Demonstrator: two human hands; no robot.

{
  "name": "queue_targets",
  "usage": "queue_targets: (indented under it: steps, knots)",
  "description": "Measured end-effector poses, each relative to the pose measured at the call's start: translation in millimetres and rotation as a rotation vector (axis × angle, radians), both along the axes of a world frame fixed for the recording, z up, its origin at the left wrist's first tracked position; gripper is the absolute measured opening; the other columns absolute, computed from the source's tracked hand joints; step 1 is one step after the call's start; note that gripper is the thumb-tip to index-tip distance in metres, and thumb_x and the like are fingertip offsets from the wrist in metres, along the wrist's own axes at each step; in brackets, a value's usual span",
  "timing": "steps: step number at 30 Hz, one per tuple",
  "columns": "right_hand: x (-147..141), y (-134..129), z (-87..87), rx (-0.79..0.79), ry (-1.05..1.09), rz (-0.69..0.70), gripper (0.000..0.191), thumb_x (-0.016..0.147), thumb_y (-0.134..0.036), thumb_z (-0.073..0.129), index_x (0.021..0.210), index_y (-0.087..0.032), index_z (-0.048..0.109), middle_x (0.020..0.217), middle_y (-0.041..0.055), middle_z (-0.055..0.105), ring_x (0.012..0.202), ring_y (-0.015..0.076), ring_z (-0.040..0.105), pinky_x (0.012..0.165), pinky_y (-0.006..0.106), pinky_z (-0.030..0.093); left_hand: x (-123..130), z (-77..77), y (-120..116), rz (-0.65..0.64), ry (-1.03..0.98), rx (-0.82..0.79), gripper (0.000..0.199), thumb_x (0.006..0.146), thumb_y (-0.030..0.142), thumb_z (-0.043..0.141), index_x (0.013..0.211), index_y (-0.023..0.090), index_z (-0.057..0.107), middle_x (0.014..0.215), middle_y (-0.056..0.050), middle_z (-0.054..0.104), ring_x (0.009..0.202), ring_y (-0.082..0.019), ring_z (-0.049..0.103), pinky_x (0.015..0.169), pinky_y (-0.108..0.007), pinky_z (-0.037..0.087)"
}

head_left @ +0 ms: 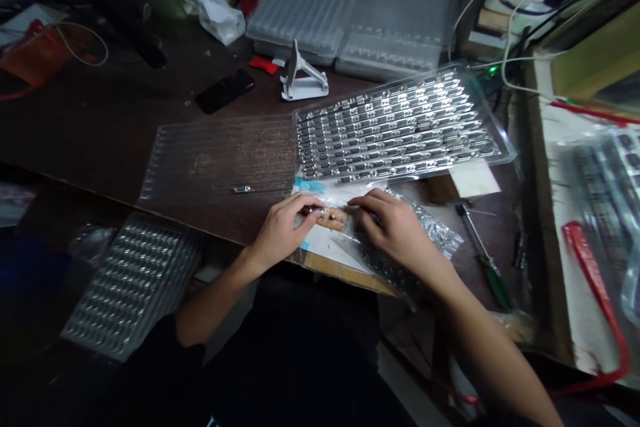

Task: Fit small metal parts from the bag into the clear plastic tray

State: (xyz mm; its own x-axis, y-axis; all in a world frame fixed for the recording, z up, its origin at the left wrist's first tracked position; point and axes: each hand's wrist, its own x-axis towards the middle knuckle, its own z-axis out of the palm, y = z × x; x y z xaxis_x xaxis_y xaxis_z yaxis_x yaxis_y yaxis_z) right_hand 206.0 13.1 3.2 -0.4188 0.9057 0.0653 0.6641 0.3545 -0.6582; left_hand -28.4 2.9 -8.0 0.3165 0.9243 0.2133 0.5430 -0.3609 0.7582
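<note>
pinching circuit board point(332, 218) in left hand point(278, 230)

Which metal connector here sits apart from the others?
The single connector lying on the left clear tray; the many others sit in rows in the neighbouring tray.

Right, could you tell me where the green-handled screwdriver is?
In the head view, the green-handled screwdriver lies on the dark bench right of the right hand, below the tray of metal connectors.
</note>
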Motion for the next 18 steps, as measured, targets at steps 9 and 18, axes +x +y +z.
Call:
queue_targets:
  steps: [9, 18]
  knots:
    - [-1.3, -0.3, -2.2, -0.019, 0.069, -0.036, 0.017, 0.095, -0.024, 0.056, 0.094, -0.019, 0.071, 0.090, 0.0069, 0.074, 0.081, 0.0199, 0.068, 0.074, 0.031, 0.052, 5.4, -9.6, 3.5, -0.042, -0.001, 0.068, 0.006, 0.091, 0.026, 0.070, 0.089, 0.022, 0.073, 0.093, -0.003, 0.078, 0.088, -0.020, 0.073, 0.083, -0.033, 0.055]
    - [-6.0, -2.3, 0.6, -0.029, 0.056, -0.030, 0.024, 0.090, -0.014, 0.056, 0.096, -0.022, 0.077, 0.095, 0.0062, 0.078, 0.086, 0.0204, 0.072, 0.080, 0.034, 0.056, 4.6, -10.1, 1.7, -0.037, -0.010, 0.082, 0.005, 0.091, 0.024, 0.070, 0.088, 0.022, 0.074, 0.090, -0.002, 0.078, 0.085, -0.019, 0.072, 0.082, -0.033, 0.055]
